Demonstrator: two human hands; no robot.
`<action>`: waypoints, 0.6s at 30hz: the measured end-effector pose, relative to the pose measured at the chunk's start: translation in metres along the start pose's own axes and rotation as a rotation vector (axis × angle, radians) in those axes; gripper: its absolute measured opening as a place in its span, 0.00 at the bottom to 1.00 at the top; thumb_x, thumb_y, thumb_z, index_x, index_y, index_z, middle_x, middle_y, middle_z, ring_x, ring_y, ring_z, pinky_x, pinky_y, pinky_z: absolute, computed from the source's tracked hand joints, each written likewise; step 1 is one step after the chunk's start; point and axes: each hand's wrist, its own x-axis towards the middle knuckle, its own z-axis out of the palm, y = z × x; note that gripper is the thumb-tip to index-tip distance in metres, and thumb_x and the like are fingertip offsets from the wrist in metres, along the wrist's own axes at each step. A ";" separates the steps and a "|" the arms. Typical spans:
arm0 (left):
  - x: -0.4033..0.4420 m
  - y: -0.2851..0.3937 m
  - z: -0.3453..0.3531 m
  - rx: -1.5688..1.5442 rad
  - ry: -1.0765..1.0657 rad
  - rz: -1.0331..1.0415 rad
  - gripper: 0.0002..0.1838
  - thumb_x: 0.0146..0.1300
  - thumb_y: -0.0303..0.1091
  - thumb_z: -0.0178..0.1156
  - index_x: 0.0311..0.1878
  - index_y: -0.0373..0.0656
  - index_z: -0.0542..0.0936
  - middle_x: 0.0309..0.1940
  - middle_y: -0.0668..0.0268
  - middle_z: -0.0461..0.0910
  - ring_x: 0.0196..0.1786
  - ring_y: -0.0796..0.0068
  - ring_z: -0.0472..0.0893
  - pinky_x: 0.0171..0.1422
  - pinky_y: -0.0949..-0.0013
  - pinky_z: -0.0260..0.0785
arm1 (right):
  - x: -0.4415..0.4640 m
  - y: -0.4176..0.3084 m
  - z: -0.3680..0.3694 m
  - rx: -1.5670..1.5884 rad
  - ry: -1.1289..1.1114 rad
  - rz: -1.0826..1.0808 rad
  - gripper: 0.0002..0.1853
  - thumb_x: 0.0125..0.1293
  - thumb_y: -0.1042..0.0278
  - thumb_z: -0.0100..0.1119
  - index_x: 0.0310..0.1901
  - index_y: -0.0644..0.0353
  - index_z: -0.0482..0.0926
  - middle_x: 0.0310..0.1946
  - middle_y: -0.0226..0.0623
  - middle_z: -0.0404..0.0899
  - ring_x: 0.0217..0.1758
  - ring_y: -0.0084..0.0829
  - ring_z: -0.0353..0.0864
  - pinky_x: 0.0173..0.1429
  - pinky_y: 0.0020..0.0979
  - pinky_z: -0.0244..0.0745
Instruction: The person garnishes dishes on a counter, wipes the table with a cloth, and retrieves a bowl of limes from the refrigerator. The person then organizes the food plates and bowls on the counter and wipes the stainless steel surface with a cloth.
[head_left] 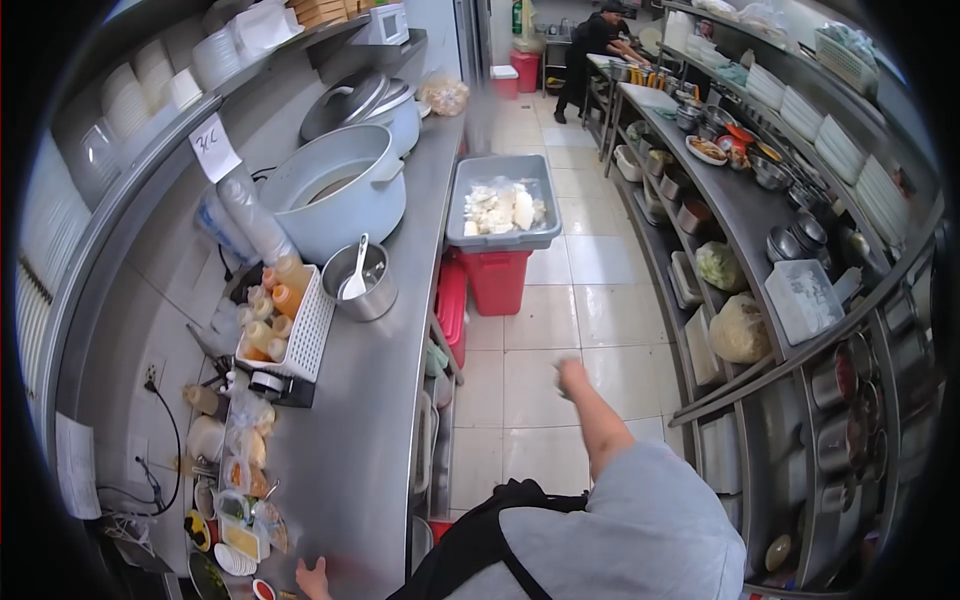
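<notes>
My left hand (313,578) is at the bottom edge, at the steel counter (365,440), with its fingers apart and no object visible in it. Beside it are a small cup of red sauce (263,590) and a stack of small white dishes (236,558). Out over the tiled floor reaches my right hand (571,377), its fingers curled; whatever they hold, if anything, is too small to make out. Ahead of that hand, a grey tub (551,225) with white chunks (500,208) in a clear bag rests on a red bin (497,285).
Along the left counter stand a steel pot (378,296) with a white spoon (356,270), a basket of sauce bottles (312,335) and a large grey pot (385,215). Loaded shelves (650,130) line the aisle's right side. Another person (590,50) works at the far end.
</notes>
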 end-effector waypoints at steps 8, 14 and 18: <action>0.027 0.058 0.008 0.317 -0.339 -0.103 0.41 0.31 0.45 0.71 0.48 0.27 0.70 0.46 0.48 0.73 0.51 0.56 0.72 0.55 0.67 0.63 | -0.126 0.197 0.115 0.483 -0.733 1.047 0.07 0.55 0.63 0.55 0.27 0.56 0.75 0.27 0.36 0.74 0.36 0.29 0.76 0.40 0.37 0.71; 0.041 0.095 0.002 0.535 -0.609 -0.087 0.42 0.31 0.47 0.71 0.48 0.27 0.70 0.46 0.50 0.73 0.51 0.56 0.72 0.54 0.68 0.64 | -0.100 0.168 0.132 0.427 -0.500 0.825 0.19 0.57 0.49 0.52 0.23 0.58 0.77 0.24 0.41 0.77 0.30 0.33 0.77 0.37 0.37 0.72; 0.045 0.100 -0.008 0.564 -0.691 -0.057 0.43 0.30 0.48 0.71 0.48 0.27 0.70 0.45 0.51 0.74 0.51 0.56 0.72 0.54 0.68 0.64 | -0.106 0.075 0.038 0.513 -0.380 0.596 0.19 0.52 0.46 0.54 0.30 0.55 0.81 0.33 0.43 0.78 0.35 0.40 0.78 0.41 0.35 0.72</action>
